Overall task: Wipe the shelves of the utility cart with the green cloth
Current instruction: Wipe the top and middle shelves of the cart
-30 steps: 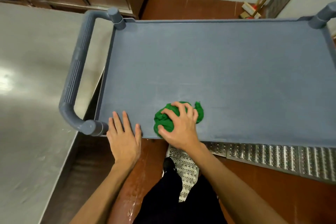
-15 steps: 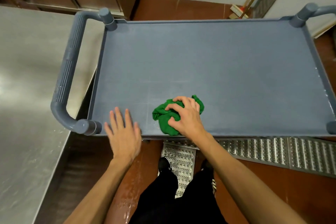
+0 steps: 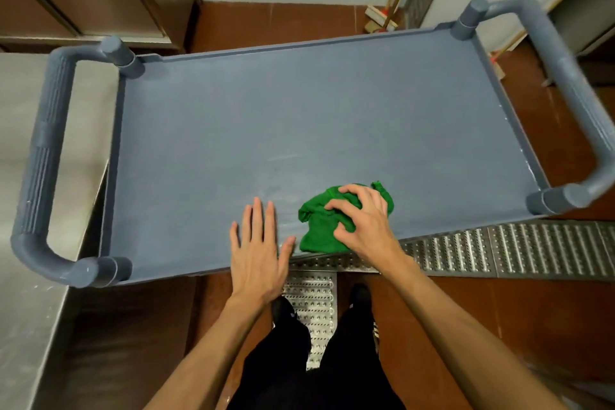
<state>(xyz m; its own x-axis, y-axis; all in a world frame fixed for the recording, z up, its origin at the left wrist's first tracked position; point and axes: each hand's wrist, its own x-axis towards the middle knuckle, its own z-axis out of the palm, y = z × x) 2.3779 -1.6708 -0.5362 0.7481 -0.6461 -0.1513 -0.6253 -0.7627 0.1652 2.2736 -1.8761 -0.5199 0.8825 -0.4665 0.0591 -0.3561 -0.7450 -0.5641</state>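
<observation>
Where the cloth lay: the cloth [image 3: 317, 231] sat bunched on the top shelf [image 3: 299, 110] of the cart, against the near edge and a little right of its middle.
Right hand: the right hand [image 3: 361, 226] had its fingers curled over the cloth, gripping it and pressing it down on the shelf.
Left hand: the left hand [image 3: 258, 253] lay flat and open across the near edge, fingers straight, just left of the cloth.
Change: a second earlier both hands were close to the near-left corner, by the left handle [image 3: 43, 150]. Since then they had travelled rightward along the near edge, taking the cloth with them.
Traces: faint pale streaks showed on the shelf beyond the left hand.
Meaning for the task: the near strip from the left corner to the middle was probably wiped. The stretch toward the right handle [image 3: 565, 83], the far half and any lower shelves (hidden) seemed still to do.
</observation>
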